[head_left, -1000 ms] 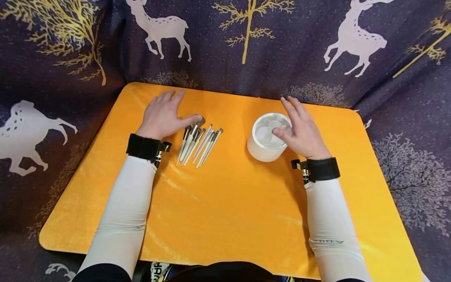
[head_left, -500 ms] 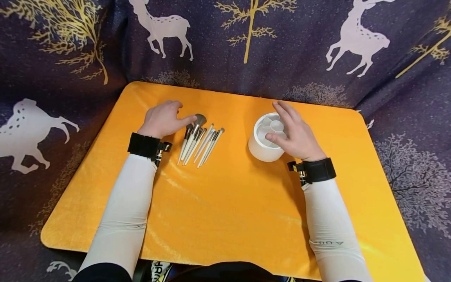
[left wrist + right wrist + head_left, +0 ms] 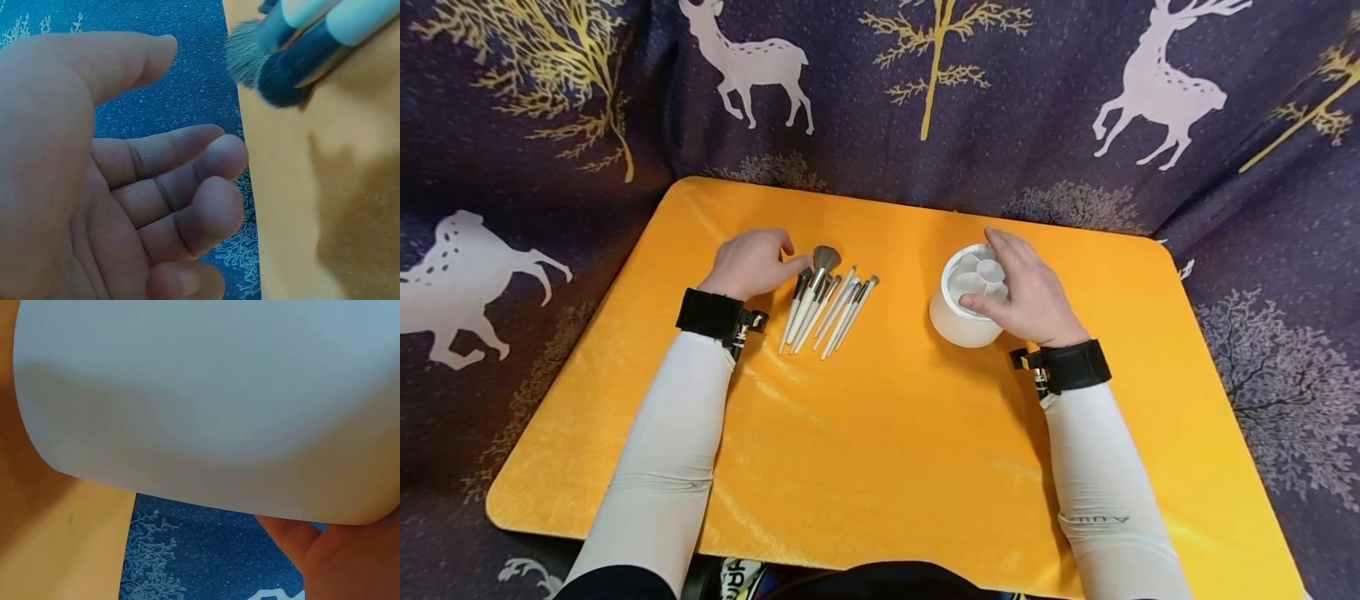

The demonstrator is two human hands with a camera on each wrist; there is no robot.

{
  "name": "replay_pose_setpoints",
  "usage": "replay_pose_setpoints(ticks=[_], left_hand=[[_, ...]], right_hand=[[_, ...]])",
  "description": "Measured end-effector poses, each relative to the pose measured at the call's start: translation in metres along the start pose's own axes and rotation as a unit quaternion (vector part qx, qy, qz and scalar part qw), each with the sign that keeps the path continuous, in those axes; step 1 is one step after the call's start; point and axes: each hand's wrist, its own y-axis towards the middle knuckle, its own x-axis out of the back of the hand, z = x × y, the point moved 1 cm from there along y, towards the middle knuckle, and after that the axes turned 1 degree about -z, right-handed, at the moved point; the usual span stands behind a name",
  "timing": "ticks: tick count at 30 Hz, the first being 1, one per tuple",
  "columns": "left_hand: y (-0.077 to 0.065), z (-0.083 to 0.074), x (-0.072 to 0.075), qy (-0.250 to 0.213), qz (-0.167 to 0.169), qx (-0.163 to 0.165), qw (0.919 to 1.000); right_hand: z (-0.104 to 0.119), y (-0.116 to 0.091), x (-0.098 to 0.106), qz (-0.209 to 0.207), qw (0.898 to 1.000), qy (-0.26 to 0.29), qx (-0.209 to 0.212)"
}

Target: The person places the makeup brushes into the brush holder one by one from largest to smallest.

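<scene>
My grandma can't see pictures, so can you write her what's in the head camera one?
A person's left grip is beside a bunch of brushes, and the right grip is at the side of a round white pot, on an orange table. Behind is dark cloth with white deer and yellow trees.

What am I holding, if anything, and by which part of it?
Your left hand holds nothing; the brushes lie beside it. Your right hand is at the right side of the cup; whether it grips there can't be told.
</scene>
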Motion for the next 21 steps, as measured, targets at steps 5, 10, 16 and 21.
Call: replay_pose_setpoints(ticks=[5, 10, 16, 21], left_hand=[[0.0007, -0.0003, -0.0037, 0.002, -0.007, -0.006, 1.0], [0.0005, -0.0031, -0.0053, -0.002, -0.005, -0.012, 0.9999], [0.0018, -0.007, -0.0079, -0.01, 0.0, -0.017, 0.9998], [0.0032, -0.0083, -0.0094, -0.01, 0.005, -0.015, 0.9998]], right_hand=[[-0.0003, -0.0006, -0.0005, -0.002, 1.0, -0.006, 0.003], [-0.0004, -0.0003, -0.0001, -0.001, 1.0, -0.008, 0.004], [-0.0021, -0.0006, -0.0021, 0.006, 1.0, -0.005, -0.006], [-0.0036, -0.0005, -0.0035, 0.006, 1.0, -0.004, -0.013]])
